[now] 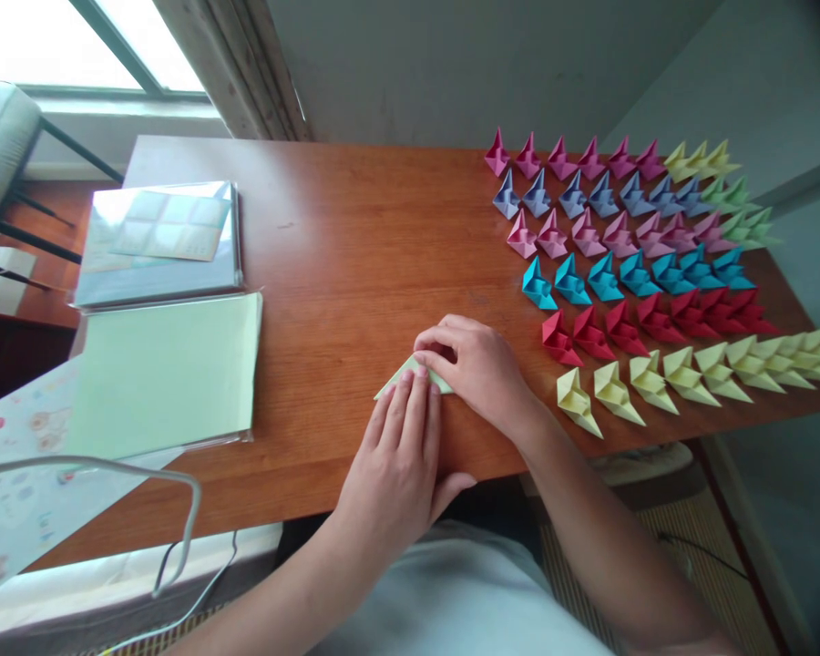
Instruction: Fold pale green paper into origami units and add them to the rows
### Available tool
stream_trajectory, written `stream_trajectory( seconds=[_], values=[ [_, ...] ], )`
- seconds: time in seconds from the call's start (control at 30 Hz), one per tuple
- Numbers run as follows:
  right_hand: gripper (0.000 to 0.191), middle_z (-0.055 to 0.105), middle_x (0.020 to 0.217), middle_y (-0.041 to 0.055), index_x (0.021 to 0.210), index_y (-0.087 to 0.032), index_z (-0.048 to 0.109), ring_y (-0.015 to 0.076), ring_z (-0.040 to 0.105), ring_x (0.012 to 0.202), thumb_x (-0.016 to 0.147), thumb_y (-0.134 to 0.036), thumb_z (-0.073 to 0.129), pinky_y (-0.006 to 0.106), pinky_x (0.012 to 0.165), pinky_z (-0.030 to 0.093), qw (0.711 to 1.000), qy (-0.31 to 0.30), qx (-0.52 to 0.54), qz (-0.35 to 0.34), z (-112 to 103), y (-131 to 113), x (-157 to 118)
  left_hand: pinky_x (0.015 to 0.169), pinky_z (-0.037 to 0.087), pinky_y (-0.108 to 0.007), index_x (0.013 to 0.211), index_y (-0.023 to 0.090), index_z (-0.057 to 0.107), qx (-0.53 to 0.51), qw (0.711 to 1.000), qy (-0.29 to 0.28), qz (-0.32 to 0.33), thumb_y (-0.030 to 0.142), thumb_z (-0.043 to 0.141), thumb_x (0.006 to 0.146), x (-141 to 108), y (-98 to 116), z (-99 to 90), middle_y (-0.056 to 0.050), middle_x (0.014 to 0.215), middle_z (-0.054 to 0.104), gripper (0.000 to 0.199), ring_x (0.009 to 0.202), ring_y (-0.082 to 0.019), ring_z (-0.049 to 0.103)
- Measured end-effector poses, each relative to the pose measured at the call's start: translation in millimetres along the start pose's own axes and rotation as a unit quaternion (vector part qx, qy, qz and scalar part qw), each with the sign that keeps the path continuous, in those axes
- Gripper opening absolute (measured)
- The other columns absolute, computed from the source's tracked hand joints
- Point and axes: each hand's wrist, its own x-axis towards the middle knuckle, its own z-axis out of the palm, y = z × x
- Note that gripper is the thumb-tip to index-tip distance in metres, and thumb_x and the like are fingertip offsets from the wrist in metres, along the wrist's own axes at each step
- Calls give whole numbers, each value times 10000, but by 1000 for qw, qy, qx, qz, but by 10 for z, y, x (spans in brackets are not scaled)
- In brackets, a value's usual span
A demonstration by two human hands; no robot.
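A small pale green piece of paper, folded to a triangular shape, lies on the wooden table near its front edge. My left hand rests flat over its lower part, fingers stretched out side by side and thumb apart. At the paper's upper tip, my right hand has its thumb and index finger closed on the edge. Part of the fold is hidden under my fingers.
Rows of folded paper boats stand on the right, including blue ones and yellow ones. A stack of light green sheets and a wrapped pack lie left. A white cable hangs in front of the table edge.
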Motion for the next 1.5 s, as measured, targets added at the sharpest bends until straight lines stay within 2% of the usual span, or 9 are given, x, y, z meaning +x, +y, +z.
stream_trajectory(
  seconds=[0.3, 0.43, 0.53, 0.67, 0.83, 1.0, 1.2, 1.37, 1.5],
  values=[
    [129, 701, 911, 18, 912, -224, 746, 161, 646, 870, 938, -177, 629, 275, 791, 489, 999, 9, 46, -25, -33, 37, -58, 1187, 288, -570, 1532, 46, 364, -14, 999, -34, -38, 831, 512, 777, 75, 127, -49, -332, 1585, 312, 1099, 1473, -475, 312],
    [188, 702, 978, 50, 1026, -210, 727, 180, 662, 930, 977, -170, 550, 299, 844, 520, 994, 60, 78, -38, -55, 49, -212, 1191, 280, -575, 1546, 84, 345, -17, 998, -39, -38, 830, 548, 754, 84, 140, -54, -319, 1583, 329, 1107, 1474, -466, 316],
    [258, 697, 996, 72, 1092, -208, 712, 205, 644, 960, 997, -152, 480, 346, 902, 521, 992, 110, 39, -50, -10, 82, -427, 1188, 283, -575, 1546, 83, 348, -16, 999, -31, -30, 820, 553, 763, 80, 121, -44, -323, 1579, 334, 1095, 1471, -470, 321],
    [338, 692, 1053, 91, 1201, -220, 689, 232, 615, 990, 982, -108, 458, 396, 929, 523, 989, 130, -26, -70, 106, 133, -768, 1194, 277, -553, 1535, 46, 360, -16, 1000, -17, -19, 822, 480, 806, 54, 87, -26, -318, 1582, 330, 1072, 1480, -451, 317],
    [479, 639, 1278, 124, 1380, -248, 599, 291, 562, 1144, 950, -81, 468, 472, 946, 488, 980, 97, -158, -69, 175, 116, -1029, 1218, 246, -509, 1490, -52, 397, -9, 1000, -9, 5, 811, 377, 860, 13, 20, -38, -306, 1581, 338, 1068, 1492, -430, 301],
    [477, 633, 1316, 127, 1387, -248, 586, 312, 544, 1156, 942, -94, 508, 489, 923, 452, 964, 78, -245, -68, 135, 65, -1058, 1235, 230, -468, 1510, -19, 388, 2, 999, -25, 43, 756, 356, 911, -40, -163, -123, -237, 1608, 326, 980, 1506, -372, 301],
    [423, 641, 1300, 138, 1340, -204, 621, 317, 548, 1136, 943, -101, 520, 479, 887, 454, 960, 85, -258, -74, 119, 53, -1044, 1240, 197, -519, 1542, -5, 322, 55, 998, -14, 15, 696, 346, 953, -264, -430, -249, -225, 1613, 320, 916, 1501, -360, 318],
    [397, 647, 1264, 134, 1305, -201, 651, 313, 562, 1121, 937, -109, 536, 472, 883, 476, 967, 88, -228, -74, 111, 68, -1013, 1202, 273, -533, 1525, -49, 312, 66, 997, 11, -30, 673, 422, 942, -344, -414, -264, -263, 1582, 369, 934, 1489, -391, 328],
    [351, 669, 1180, 113, 1226, -204, 700, 284, 588, 1062, 925, -95, 555, 446, 894, 501, 977, 98, -176, -73, 93, 90, -945, 1128, 383, -486, 1491, 10, 388, 62, 994, 50, -81, 448, 503, 981, -229, -378, -280, -233, 1538, 462, 682, 1431, -367, 429]
  ],
)
